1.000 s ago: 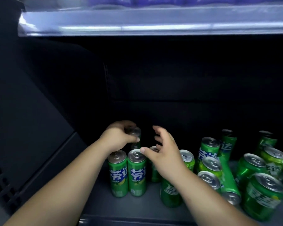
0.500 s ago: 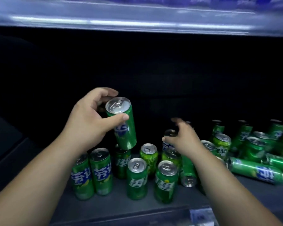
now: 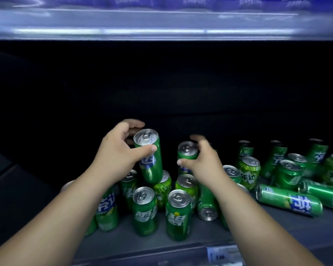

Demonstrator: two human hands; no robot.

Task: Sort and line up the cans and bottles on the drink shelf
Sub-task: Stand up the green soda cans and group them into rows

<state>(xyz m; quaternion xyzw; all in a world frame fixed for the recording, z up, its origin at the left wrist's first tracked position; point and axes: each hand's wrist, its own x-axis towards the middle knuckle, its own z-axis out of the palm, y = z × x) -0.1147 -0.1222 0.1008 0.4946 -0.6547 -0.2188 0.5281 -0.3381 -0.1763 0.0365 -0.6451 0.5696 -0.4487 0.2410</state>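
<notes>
My left hand (image 3: 115, 152) grips a tall green can (image 3: 149, 156) near its top and holds it tilted in the air above the shelf. My right hand (image 3: 204, 164) wraps around a second green can (image 3: 186, 150), also raised above the others. Below them several green cans stand upright on the dark shelf (image 3: 123, 240), two at the front (image 3: 144, 212) (image 3: 178, 215). One can lies on its side with its end facing me (image 3: 207, 208), partly behind my right forearm.
To the right, more green cans stand crowded (image 3: 249, 171), and two lie on their sides (image 3: 288, 202) (image 3: 327, 194). A lit upper shelf edge (image 3: 161, 25) runs overhead. A price label (image 3: 223, 255) sits on the front rail. The shelf's back is dark.
My left hand lifted a can from the left group and holds it up. My right hand closed around another can and raised it. The view shifted right.
</notes>
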